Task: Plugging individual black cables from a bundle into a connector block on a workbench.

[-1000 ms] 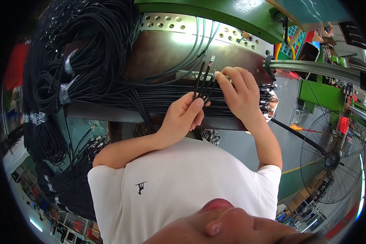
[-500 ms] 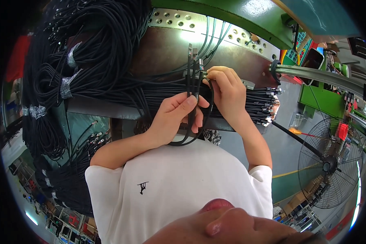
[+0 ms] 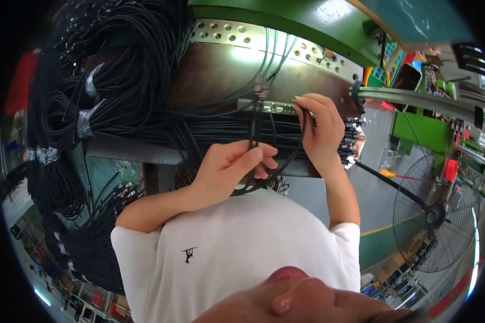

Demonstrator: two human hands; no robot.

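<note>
My left hand [image 3: 233, 168] is closed around several black cables [image 3: 255, 123], thumb on top. Their silver metal connectors [image 3: 261, 89] point away from me and look smeared by motion. To the right, my right hand [image 3: 324, 129] pinches one black cable [image 3: 304, 126] near its end, with fingertips together. That cable bends down in a loop toward the left hand and my shirt. Beneath the held cables, a slotted metal strip [image 3: 277, 107] lies on the brown work surface. A row of black cables [image 3: 215, 129] stretches crosswise under both hands, metal ends at the right.
Thick coils of black cable [image 3: 140, 70], tied with clear wrap, are heaped at the left. A green machine beam [image 3: 285, 21] and perforated metal plate [image 3: 221, 33] border the far side. At the right stand a metal rail [image 3: 415, 96] and a large fan [image 3: 431, 215].
My right hand has moved right, away from the held connectors, drawing its cable end along. My left hand has come slightly nearer to me, and the connector ends have drawn together.
</note>
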